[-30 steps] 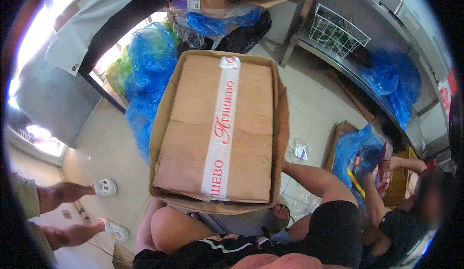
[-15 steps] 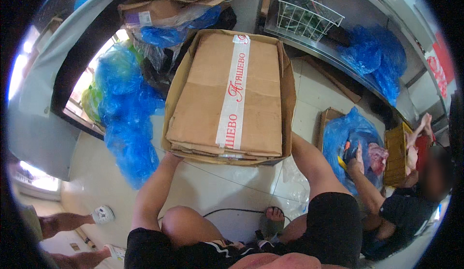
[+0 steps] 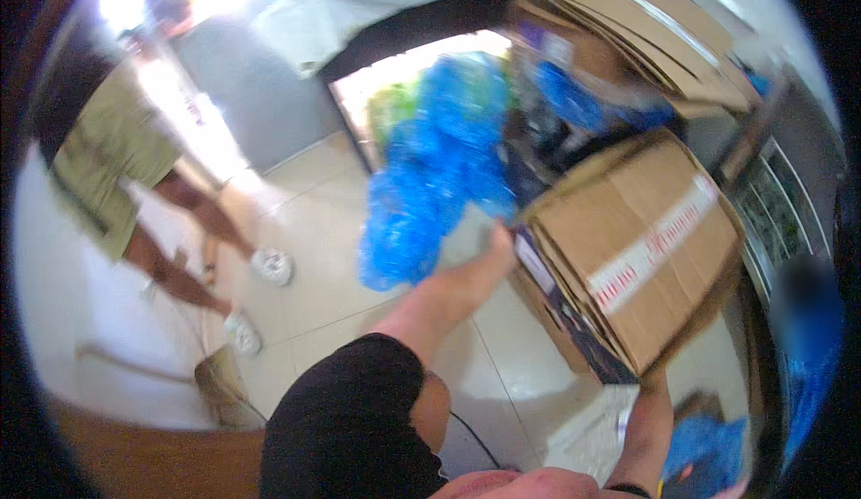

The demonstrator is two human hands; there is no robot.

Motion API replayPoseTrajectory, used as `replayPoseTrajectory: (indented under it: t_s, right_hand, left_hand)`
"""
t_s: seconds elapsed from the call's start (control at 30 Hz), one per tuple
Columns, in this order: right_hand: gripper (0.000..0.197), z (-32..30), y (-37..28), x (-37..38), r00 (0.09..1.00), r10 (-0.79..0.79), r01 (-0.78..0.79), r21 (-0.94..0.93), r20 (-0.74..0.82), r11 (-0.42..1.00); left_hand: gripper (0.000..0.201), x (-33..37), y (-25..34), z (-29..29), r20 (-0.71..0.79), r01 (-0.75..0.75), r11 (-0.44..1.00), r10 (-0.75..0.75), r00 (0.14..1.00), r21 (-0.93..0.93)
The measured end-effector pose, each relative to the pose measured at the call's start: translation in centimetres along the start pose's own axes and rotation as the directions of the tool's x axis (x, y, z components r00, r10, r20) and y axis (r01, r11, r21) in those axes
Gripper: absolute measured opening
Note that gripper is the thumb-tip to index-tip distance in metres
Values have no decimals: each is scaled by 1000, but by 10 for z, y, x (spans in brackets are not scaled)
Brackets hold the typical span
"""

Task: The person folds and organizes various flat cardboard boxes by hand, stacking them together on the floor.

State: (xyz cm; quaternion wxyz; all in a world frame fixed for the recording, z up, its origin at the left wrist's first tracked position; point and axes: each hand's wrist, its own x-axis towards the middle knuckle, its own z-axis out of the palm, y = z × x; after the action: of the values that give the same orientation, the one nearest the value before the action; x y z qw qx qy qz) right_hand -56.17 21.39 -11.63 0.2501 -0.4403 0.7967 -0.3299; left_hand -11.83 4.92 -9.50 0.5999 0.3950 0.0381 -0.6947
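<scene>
A large brown cardboard box (image 3: 628,221), stacked with flat cardboard and banded with white-and-red tape, is held out in front of me at a slant. My left hand (image 3: 503,239) grips its near left side, the thumb showing along the edge. At the near right corner, my right hand (image 3: 655,379) meets the box's underside. The box hides most of that hand's fingers. Beyond my left hand, a heap of blue plastic bags (image 3: 430,163) hangs down to the tiled floor.
Flattened cardboard sheets (image 3: 628,24) lie stacked at the far right, above dark and blue plastic. A person in khaki shorts (image 3: 134,154) stands on the left. Blue plastic (image 3: 704,450) lies at the lower right. A dark cable (image 3: 475,441) crosses the floor.
My view has swung left, so the box now appears farther right and tilted. Both hands stay on it. More of the standing person shows; the co-worker with the meat has left view.
</scene>
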Motion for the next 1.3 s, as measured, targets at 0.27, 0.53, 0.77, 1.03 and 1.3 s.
replayPoseTrajectory:
  t_s: [0.27,0.53,0.77,1.03,1.3]
  right_hand:
    - [51,38,-16,9,999,-1,-7,176,45,984]
    - [54,40,0,12,999,-38,29,231,35,973]
    - [56,71,-12,-7,995,-93,83,200,45,976]
    - [38,23,22,-13,910,-325,414,-499,259,762]
    - [82,29,-28,-43,976,55,-71,68,210,995]
  left_hand:
    - [98,-115,-5,-14,186,45,992,-67,980,120]
    - [112,-88,-20,-2,0,-160,961,165,986,226]
    - [101,-70,21,-32,326,22,997,-46,944,78]
    - [81,-111,9,-36,97,-4,482,-167,981,876]
    - [65,-217,72,16,885,-667,-583,321,337,465]
